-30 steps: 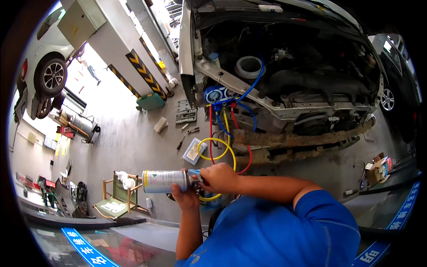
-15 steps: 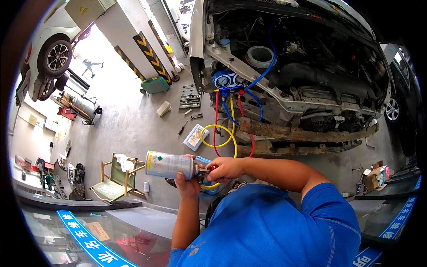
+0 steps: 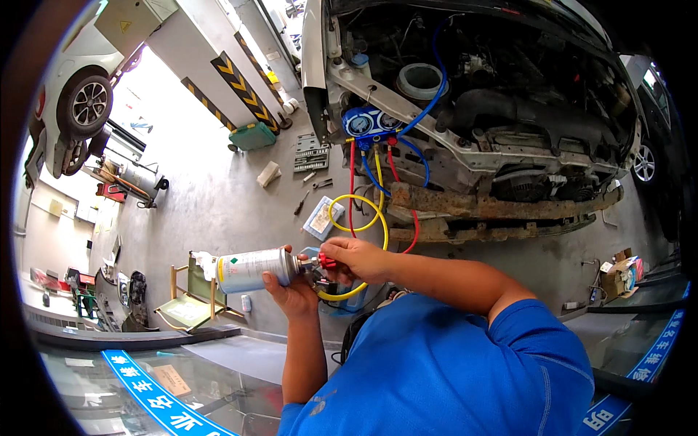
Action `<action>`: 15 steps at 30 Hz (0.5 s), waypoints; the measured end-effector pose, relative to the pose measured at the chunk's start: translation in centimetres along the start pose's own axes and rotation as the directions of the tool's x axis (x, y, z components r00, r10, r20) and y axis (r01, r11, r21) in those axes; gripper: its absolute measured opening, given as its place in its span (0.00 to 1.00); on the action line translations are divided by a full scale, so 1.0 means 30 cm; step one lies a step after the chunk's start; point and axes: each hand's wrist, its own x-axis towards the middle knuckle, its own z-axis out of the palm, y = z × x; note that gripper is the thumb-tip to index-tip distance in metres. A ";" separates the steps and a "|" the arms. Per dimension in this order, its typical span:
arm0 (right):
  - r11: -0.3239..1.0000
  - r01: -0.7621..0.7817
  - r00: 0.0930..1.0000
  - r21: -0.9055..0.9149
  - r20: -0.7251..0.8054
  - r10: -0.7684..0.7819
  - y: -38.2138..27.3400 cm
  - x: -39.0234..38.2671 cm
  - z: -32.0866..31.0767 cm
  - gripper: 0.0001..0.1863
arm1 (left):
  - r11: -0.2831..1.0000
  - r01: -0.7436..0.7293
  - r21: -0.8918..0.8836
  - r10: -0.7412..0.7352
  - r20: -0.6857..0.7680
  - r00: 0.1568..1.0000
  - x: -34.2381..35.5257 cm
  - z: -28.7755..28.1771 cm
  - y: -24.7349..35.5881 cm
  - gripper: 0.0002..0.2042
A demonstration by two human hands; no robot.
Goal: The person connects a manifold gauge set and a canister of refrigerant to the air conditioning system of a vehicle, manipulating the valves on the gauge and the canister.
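Note:
My left hand (image 3: 289, 291) grips a silver refrigerant can (image 3: 247, 270) with a yellow label band, held sideways. My right hand (image 3: 352, 258) has its fingers closed on a red tap knob (image 3: 326, 261) at the can's metal valve fitting (image 3: 307, 264). A yellow hose (image 3: 342, 294) loops just below the hands. Farther forward, a blue manifold gauge (image 3: 369, 123) hangs at the car's front, with red, yellow and blue hoses running from it.
An open engine bay (image 3: 494, 87) with a rusty bumper beam (image 3: 502, 205) stands ahead. A tool case (image 3: 310, 160), plastic box (image 3: 320, 216) and green case (image 3: 252, 136) lie on the floor. A folding chair (image 3: 182, 310) stands left; a raised white car (image 3: 58, 131) is beyond; a cardboard box (image 3: 613, 283) is right.
My hands and the can have shifted slightly left and up since one second ago. The red knob under my right fingers now shows more clearly.

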 end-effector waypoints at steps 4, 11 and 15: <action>0.100 0.650 0.529 -0.753 0.355 -0.771 -0.040 -0.002 0.070 0.13 | 0.995 0.047 -0.085 -0.051 -0.046 0.998 0.006 -0.012 0.031 0.30; 0.617 0.486 0.848 -0.619 0.162 -0.505 0.005 0.021 0.040 0.18 | 0.997 0.046 -0.060 -0.050 -0.067 0.996 0.013 -0.037 0.036 0.30; 0.494 0.461 0.785 -0.737 0.080 -0.614 0.024 0.011 0.082 0.18 | 0.996 0.055 -0.066 -0.061 -0.091 0.994 0.019 -0.073 0.043 0.30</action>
